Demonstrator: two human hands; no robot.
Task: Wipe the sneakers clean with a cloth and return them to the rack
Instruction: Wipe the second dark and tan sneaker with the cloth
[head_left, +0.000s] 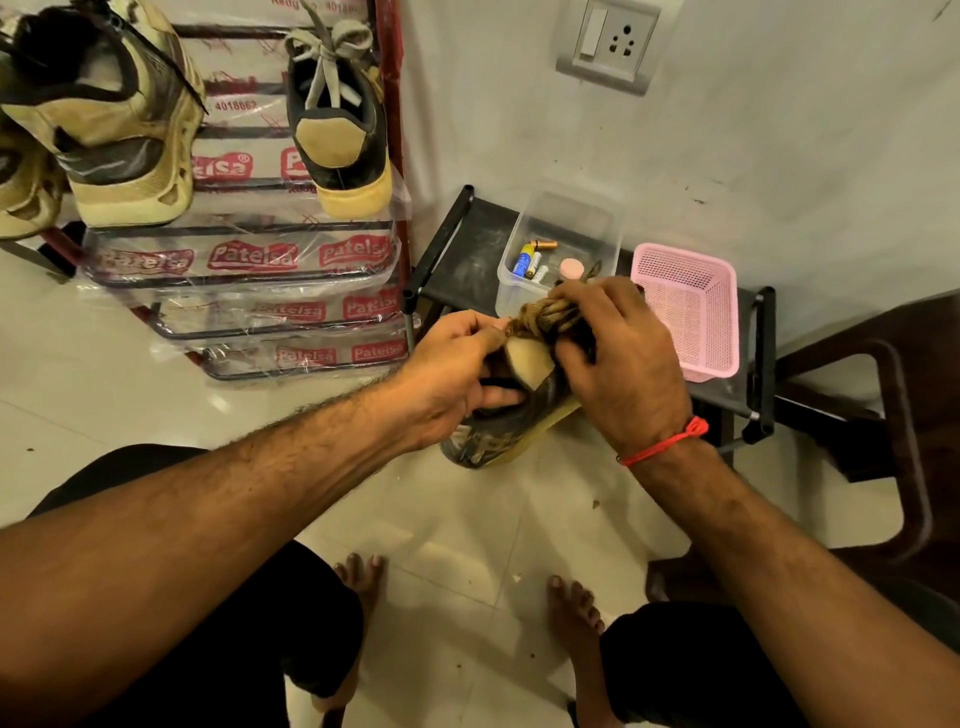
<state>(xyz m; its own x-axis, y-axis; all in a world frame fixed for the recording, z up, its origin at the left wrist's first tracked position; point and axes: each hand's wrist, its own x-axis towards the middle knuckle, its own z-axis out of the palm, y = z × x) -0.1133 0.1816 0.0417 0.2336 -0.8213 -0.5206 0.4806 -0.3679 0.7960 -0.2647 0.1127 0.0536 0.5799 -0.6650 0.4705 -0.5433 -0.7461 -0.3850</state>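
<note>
Tan-and-black sneaker (511, 415), held mid-air near the low black shelf (467, 249): left hand (457, 371) grips its collar, right hand (618, 358) clutches bunched cloth (540, 317) against the heel; wiping apparently underway, next likely finishing and racking beside its mate (337, 135) on the rack (249, 260).

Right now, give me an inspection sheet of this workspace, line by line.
Surface: pale tiled floor, a few specks.
Job's things: dark sneaker held over the floor; bunched cloth at its heel; three sneakers on the rack.
Clutter: clear tub holding batteries; pink basket on a low black stand.
Hands: left hand grips the sneaker; right hand grips the cloth.
Cables: nothing seen.
Surroundings: wall socket, dark chair.
</note>
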